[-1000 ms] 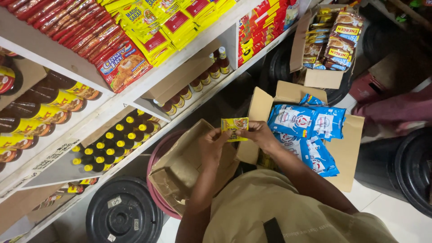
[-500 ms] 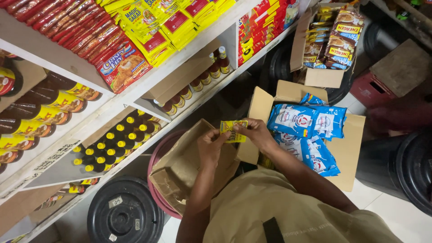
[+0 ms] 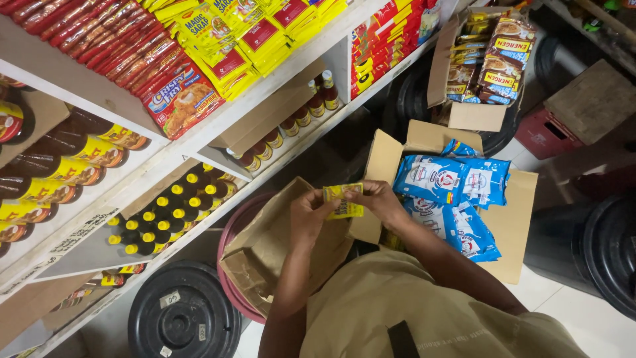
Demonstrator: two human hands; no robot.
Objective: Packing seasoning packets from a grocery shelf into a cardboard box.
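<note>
Both of my hands hold a small yellow sachet (image 3: 344, 201) in front of my chest. My left hand (image 3: 309, 215) pinches its left edge and my right hand (image 3: 375, 199) grips its right edge. Below the hands lies a brown cardboard box (image 3: 265, 252) resting on a pinkish-red tub (image 3: 233, 225). To the right sits an open carton (image 3: 513, 225) with several blue-and-white packets (image 3: 450, 192).
White shelves (image 3: 172, 156) on the left carry dark sauce bottles (image 3: 73, 166), yellow-capped bottles (image 3: 165, 212) and red and yellow sachet packs (image 3: 199, 46). A box of brown packets (image 3: 490, 59) sits behind. Black drums stand at the lower left (image 3: 182, 318) and right (image 3: 606, 245).
The sachet and both hands stay almost where they were, with only a slight shift. A reddish shape at the right edge has gone out of view.
</note>
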